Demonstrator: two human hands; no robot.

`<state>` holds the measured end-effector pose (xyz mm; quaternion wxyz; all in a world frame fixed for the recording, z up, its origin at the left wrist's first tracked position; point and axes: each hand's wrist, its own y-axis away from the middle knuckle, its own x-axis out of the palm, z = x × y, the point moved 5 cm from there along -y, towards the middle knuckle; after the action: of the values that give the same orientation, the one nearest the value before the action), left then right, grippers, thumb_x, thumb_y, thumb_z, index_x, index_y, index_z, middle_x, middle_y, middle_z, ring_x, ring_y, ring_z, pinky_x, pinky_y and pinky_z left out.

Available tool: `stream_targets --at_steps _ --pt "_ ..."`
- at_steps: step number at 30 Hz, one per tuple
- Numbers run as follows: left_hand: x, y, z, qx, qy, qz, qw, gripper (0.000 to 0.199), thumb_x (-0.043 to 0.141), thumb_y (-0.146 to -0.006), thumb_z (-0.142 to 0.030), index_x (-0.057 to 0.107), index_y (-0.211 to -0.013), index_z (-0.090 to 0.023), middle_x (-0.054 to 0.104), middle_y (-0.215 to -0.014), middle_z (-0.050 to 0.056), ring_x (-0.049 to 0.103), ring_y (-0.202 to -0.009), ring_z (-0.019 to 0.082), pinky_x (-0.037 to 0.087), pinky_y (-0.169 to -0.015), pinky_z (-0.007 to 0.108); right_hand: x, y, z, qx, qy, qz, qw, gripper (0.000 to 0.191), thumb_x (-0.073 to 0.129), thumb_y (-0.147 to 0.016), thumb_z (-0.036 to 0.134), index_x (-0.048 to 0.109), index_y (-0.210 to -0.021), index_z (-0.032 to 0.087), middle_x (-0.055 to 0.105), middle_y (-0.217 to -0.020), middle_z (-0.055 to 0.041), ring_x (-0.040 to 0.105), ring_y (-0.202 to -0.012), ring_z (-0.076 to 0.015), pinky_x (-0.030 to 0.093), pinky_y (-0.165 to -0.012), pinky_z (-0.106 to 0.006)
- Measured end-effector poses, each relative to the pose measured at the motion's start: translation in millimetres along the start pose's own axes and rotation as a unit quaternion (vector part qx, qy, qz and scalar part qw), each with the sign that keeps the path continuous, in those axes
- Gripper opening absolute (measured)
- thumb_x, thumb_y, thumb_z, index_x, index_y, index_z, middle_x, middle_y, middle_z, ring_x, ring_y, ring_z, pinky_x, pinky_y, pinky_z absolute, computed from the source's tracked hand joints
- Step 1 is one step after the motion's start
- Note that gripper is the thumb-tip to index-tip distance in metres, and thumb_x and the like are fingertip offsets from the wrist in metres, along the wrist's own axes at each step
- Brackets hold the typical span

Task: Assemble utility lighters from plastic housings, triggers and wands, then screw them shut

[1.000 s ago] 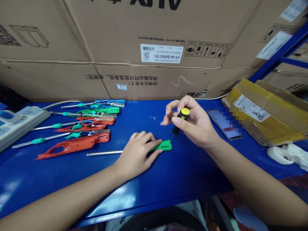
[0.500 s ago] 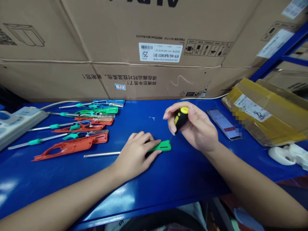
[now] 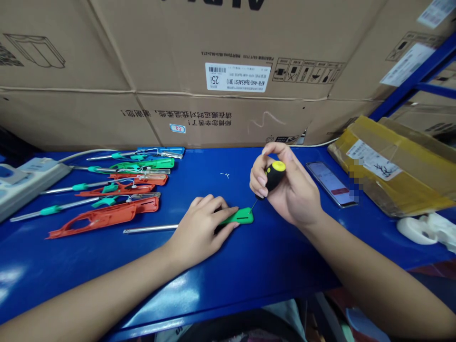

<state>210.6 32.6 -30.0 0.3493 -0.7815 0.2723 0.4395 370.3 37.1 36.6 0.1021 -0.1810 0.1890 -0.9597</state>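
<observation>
Our left hand (image 3: 199,225) is laid low over a green handle (image 3: 244,216), thumb and fingers pinching it down against the blue surface (image 3: 213,280). A metal rod (image 3: 151,229) pokes out on the other side of that hand; our palm hides how the two meet. Our right hand (image 3: 294,194) is half curled, fingers wrapped round a black-and-yellow screwdriver (image 3: 275,176), its thin shaft tilted down to the right end of the green handle.

Off to the right there's a white roll (image 3: 416,231), then a lit phone (image 3: 331,184), screen too small for us to read. Next to it sits a box in yellow tape (image 3: 402,171), with dark scribbles on its label. Over on the left we've got orange, green and blue casings (image 3: 103,218) with more rods, beside a white power strip (image 3: 26,185).

Right at the back is a big carton (image 3: 171,61), printed upside down to us. Its white label (image 3: 237,77) says KFR-46G/BpR3AES1 (B1), plus a 25 by a barcode. Lower down we see two lines of Chinese and a blue-edged sticker (image 3: 177,128) with red digits we can't make out for sure. The big black letters up top are cut off.
</observation>
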Motion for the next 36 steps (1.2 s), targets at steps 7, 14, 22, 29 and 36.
stream_targets --at_steps 7,14,22,29,36 --pt "-0.4 -0.4 -0.3 0.000 -0.001 -0.002 1.000 0.029 0.058 -0.099 -0.033 0.069 -0.124 -0.022 0.064 -0.098 0.005 0.055 -0.091 0.021 0.037 -0.079 0.037 -2.0 -0.1 0.8 -0.023 0.041 0.029 0.998 0.031 0.057 -0.097 0.050 0.058 -0.084 0.022 0.059 -0.082 -0.0013 0.056 -0.068 -0.0138 0.048 -0.064 -0.030" --pt "0.6 -0.4 -0.8 0.006 -0.003 -0.006 1.000 0.029 0.057 -0.100 -0.033 0.069 -0.124 -0.022 0.064 -0.099 0.005 0.055 -0.091 0.021 0.037 -0.079 0.038 0.9 0.9 -2.2 0.027 0.020 0.066 0.997 0.045 0.044 -0.101 0.058 0.065 -0.086 0.020 0.054 -0.074 -0.0009 0.048 -0.058 -0.0124 0.044 -0.056 -0.029" --pt "-0.3 0.2 -1.5 0.006 -0.009 -0.005 1.000 0.029 0.057 -0.100 -0.034 0.068 -0.124 -0.023 0.065 -0.098 0.006 0.055 -0.090 0.022 0.037 -0.078 0.037 3.3 1.8 -0.4 -0.001 0.007 0.056 0.998 0.028 0.072 -0.090 0.036 0.048 -0.087 0.023 0.051 -0.084 0.0047 0.051 -0.056 -0.0070 0.042 -0.054 -0.024" --pt "0.1 -0.2 -1.3 0.008 -0.006 -0.007 1.000 0.029 0.057 -0.100 -0.033 0.068 -0.124 -0.023 0.065 -0.099 0.006 0.055 -0.091 0.022 0.038 -0.079 0.037 1.4 3.7 0.6 0.008 0.032 0.076 0.997 0.023 0.055 -0.097 0.043 0.057 -0.093 0.021 0.057 -0.093 -0.0039 0.057 -0.072 -0.0148 0.048 -0.066 -0.032" --pt "-0.1 -0.2 -1.6 0.004 -0.005 -0.002 1.000 0.029 0.057 -0.100 -0.033 0.068 -0.124 -0.022 0.064 -0.099 0.006 0.055 -0.091 0.022 0.038 -0.079 0.038 0.9 2.0 -0.8 -0.007 0.013 0.056 0.998 0.017 0.060 -0.097 0.039 0.052 -0.100 0.024 0.055 -0.083 0.0025 0.047 -0.057 -0.0090 0.040 -0.054 -0.025"
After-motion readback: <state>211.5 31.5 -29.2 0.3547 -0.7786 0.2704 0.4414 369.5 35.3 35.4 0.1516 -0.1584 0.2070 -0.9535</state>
